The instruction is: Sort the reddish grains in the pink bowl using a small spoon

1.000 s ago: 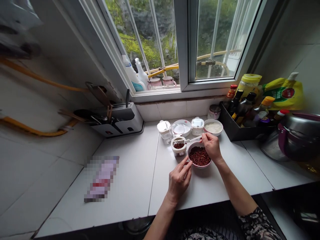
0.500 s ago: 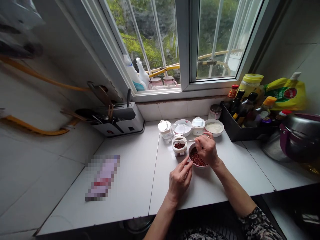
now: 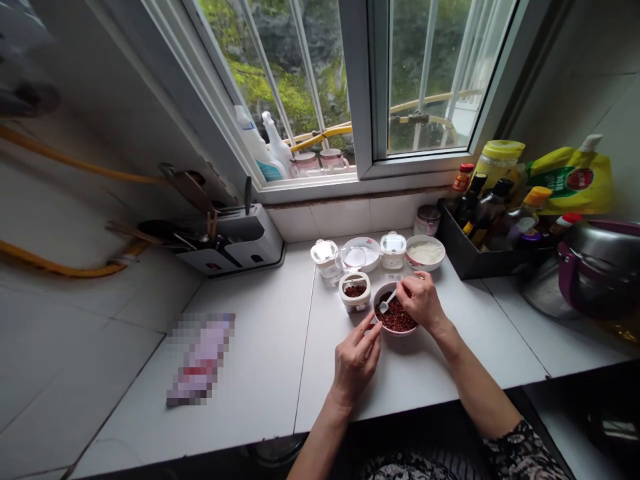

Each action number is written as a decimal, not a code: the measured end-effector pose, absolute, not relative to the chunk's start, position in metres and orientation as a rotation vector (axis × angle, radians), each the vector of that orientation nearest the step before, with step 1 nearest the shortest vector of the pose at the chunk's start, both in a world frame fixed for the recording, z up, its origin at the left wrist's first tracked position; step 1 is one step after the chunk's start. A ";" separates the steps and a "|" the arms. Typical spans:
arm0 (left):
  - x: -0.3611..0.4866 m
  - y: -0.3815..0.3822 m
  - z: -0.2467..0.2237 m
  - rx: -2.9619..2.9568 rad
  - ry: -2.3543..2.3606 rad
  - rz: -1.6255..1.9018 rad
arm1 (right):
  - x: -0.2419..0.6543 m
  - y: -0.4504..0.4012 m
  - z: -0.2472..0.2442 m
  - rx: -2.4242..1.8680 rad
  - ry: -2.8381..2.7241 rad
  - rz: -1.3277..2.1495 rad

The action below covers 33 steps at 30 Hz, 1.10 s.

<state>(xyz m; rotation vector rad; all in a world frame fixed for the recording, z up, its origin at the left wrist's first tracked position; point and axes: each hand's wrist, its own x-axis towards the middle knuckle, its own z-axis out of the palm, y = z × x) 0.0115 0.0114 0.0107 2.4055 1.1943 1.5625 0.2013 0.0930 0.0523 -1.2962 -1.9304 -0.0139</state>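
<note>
My right hand [image 3: 421,303] is closed on the handle of a small white spoon [image 3: 385,307]. The spoon's head is at the dark red peppercorn-like grains [image 3: 397,319] in a pink-rimmed bowl [image 3: 399,333]. My left hand [image 3: 357,357] grips that bowl's near left rim with its fingertips. Just left of the bowl stands a small clear jar [image 3: 355,306] with its lid flipped up and similar grains inside. Behind are a lidded jar [image 3: 325,259], a white bowl [image 3: 367,251], another lidded jar [image 3: 393,251] and a bowl of white granules [image 3: 425,251].
A black box of bottles [image 3: 475,263] and a steel pot [image 3: 595,280] stand at the right. At the back left is a grey utensil holder [image 3: 250,240]. A blurred purple packet [image 3: 205,360] lies on the white counter [image 3: 260,347]. The window [image 3: 373,100] is behind.
My right hand has brought the spoon from over the small open jar back to the grains in the bowl. My left hand stays at the bowl's rim. The view has shifted slightly.
</note>
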 end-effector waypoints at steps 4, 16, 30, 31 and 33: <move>0.012 0.011 0.010 2.407 1.206 1.556 | 0.201 0.093 0.052 -1.286 -1.939 0.048; 0.011 0.011 0.012 2.404 1.199 1.548 | 0.205 0.096 0.056 -1.284 -1.804 0.144; 0.011 0.012 0.009 2.389 1.202 1.551 | 0.210 0.096 0.059 -1.320 -1.595 0.442; 0.011 0.012 0.009 2.387 1.201 1.550 | 0.210 0.097 0.058 -1.320 -1.555 0.491; 0.011 0.012 0.008 2.382 1.207 1.547 | 0.210 0.098 0.057 -1.327 -1.474 0.574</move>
